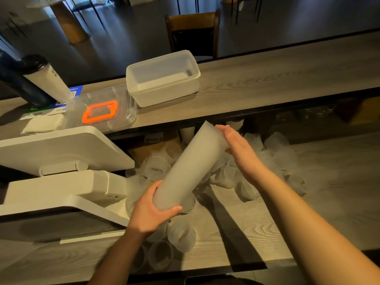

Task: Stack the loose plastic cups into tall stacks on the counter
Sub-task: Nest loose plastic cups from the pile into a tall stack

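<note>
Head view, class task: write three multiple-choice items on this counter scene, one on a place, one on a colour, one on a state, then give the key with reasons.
1. Where does the white tub stand?
A upper shelf B floor C chair
2. What colour is the frame on the clear lid?
A blue B orange C green
3. How is the cup stack held?
A upright on counter B lying flat C tilted, in both hands

Key: A, it stands on the upper shelf; B, orange rim; C, left hand grips its lower end, right hand touches the top.
</note>
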### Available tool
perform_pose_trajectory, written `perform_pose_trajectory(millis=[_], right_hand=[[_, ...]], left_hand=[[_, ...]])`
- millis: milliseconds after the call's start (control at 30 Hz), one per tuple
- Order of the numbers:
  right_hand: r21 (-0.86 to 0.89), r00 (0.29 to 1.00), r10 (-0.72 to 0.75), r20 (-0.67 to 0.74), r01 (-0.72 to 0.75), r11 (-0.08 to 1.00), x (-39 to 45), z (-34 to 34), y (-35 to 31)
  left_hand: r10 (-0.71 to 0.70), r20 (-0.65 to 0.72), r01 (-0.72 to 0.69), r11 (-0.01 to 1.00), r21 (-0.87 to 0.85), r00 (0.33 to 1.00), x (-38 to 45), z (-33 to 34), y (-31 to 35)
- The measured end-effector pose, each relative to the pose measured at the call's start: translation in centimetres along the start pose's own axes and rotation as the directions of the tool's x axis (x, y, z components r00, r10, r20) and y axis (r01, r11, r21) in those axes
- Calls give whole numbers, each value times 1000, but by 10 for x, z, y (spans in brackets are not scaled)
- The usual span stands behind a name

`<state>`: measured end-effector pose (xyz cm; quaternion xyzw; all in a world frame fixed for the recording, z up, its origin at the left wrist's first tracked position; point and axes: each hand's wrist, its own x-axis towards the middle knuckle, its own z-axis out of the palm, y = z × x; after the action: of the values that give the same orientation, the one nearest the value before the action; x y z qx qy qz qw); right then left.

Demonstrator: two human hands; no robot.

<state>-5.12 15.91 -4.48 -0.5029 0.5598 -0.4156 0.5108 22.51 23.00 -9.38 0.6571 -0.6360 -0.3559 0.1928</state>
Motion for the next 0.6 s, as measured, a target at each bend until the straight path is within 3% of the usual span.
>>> perform_pose_trajectory(millis=[133,267,433,533,600], right_hand=[[138,996,54,-74,-43,990,-9,2,21],[173,934,99,-342,-41,984,-19,-6,50],[-122,807,45,-588,-144,982,-27,-43,90],[-336,793,5,-609,-263,904,-27,-67,116],[-385,795,53,-604,-349,855,-24,-77,129]], left_hand=[[3,28,-3,1000,-14,1000,0,5,0],[7,36,-3,995,-97,999,2,13,9],[-21,8,22,976,-217,1000,7,18,20],[-27,4,27,972,-235,1000,11,19,23],[-25,10,27,970,-241,1000,13,20,24]])
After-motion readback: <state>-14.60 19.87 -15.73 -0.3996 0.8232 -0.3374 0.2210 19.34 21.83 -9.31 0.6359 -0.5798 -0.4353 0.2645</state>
